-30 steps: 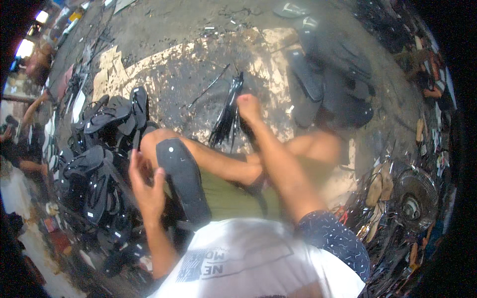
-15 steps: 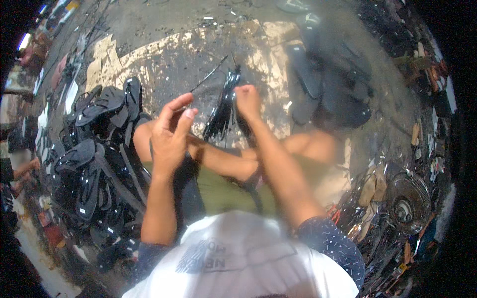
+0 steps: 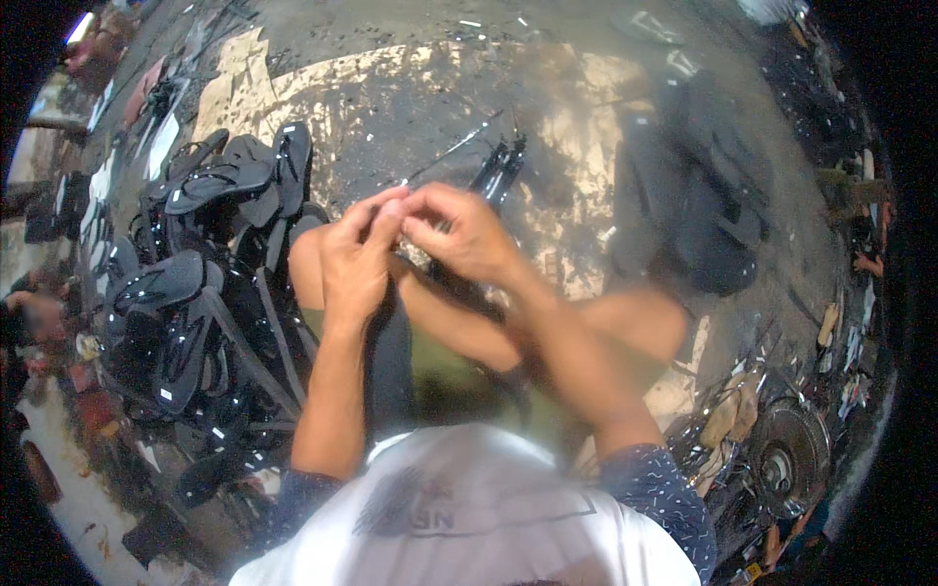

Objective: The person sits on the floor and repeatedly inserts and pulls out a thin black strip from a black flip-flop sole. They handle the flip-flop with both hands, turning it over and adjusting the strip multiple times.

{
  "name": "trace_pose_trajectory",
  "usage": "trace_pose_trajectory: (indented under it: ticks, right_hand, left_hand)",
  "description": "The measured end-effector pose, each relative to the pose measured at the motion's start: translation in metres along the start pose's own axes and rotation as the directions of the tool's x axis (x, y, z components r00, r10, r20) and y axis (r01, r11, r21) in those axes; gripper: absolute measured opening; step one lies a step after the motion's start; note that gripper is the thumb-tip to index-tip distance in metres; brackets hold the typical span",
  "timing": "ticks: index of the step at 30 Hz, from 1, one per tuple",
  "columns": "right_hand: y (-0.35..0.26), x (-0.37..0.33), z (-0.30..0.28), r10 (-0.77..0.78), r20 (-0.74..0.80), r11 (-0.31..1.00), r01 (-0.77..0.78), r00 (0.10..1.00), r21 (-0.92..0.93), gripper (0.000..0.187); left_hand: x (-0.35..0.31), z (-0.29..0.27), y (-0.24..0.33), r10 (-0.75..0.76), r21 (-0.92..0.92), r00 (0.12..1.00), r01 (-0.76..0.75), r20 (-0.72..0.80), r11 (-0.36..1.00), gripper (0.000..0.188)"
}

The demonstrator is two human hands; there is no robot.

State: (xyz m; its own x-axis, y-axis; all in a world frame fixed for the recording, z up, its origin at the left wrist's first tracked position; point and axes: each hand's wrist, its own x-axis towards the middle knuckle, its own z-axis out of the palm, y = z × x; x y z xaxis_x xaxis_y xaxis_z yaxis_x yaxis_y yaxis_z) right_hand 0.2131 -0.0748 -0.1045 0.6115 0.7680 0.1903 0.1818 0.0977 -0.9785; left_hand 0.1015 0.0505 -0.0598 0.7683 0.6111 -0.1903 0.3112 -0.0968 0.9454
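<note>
In front of my crossed legs, my left hand (image 3: 362, 244) and my right hand (image 3: 459, 230) meet at the fingertips. Both are closed in a pinch; whatever sits between the fingers is too small or hidden to make out. A thin dark strand (image 3: 454, 151) runs from beside the fingertips toward the far right; I cannot tell whether they hold it. Just beyond my right hand lies a bundle of shiny black strips (image 3: 500, 174), its near part hidden behind that hand.
Black flip-flops (image 3: 220, 186) are heaped at my left. More dark soles (image 3: 718, 249) lie blurred at the right. Worn, stained sheeting (image 3: 322, 88) covers the floor ahead. A round fan (image 3: 782, 464) stands at the lower right among scraps. Another person's arm (image 3: 34, 303) shows at the far left.
My right hand has left the strip bundle and moved left to meet my left hand. The left hand's fingers have closed from a loose, parted pose. The whole view has shifted slightly.
</note>
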Motion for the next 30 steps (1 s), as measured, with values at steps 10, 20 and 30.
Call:
trace_pose_trajectory:
  ticks: [10, 20, 30]
  right_hand:
    - [0.153, 0.055, -0.001, -0.142, -0.007, 0.579, 0.077, 0.99, -0.811, 0.021]
    - [-0.07, -0.009, -0.015, 0.095, -0.312, 0.956, 0.0, 0.945, 0.292, 0.018]
    - [-0.128, -0.073, 0.005, -0.289, -0.313, 0.947, 0.223, 0.905, -0.229, 0.022]
  left_hand:
    - [-0.035, -0.056, 0.04, 0.091, -0.336, 0.985, -0.135, -0.145, 0.932, 0.044]
    - [-0.049, -0.042, 0.054, 0.214, -0.399, 0.977, -0.203, -0.017, 0.894, 0.018]
    - [-0.084, -0.019, 0.061, 0.203, -0.395, 0.979, -0.175, 0.03, 0.902, 0.017]
